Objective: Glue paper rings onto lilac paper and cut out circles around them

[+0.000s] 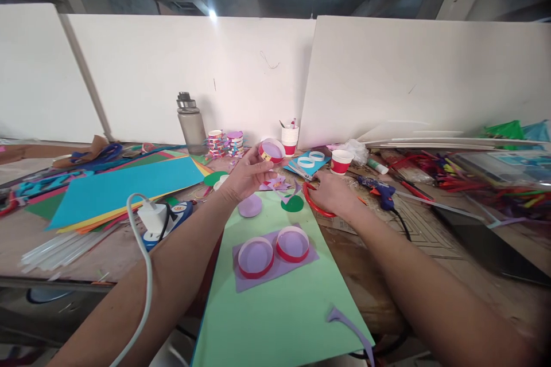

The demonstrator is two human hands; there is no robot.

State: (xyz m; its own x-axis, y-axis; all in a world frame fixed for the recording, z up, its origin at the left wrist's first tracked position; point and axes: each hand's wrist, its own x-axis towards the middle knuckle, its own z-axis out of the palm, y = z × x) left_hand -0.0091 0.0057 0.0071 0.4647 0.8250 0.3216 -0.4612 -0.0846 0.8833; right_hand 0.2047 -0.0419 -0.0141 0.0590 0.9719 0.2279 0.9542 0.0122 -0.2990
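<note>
Left hand (247, 175) pinches a red paper ring (271, 151) above the far end of the green sheet (275, 309), tilted, opening facing the camera. Right hand (333, 192), just right of the sheet, rests on red scissors (312, 200); whether it grips them is unclear.

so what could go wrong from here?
1. The left hand pinches the red paper ring in mid-air; too tight a grip might crush it.
2. The right hand rests on red-handled scissors beside the glue gun; its nozzle may be hot.
</note>
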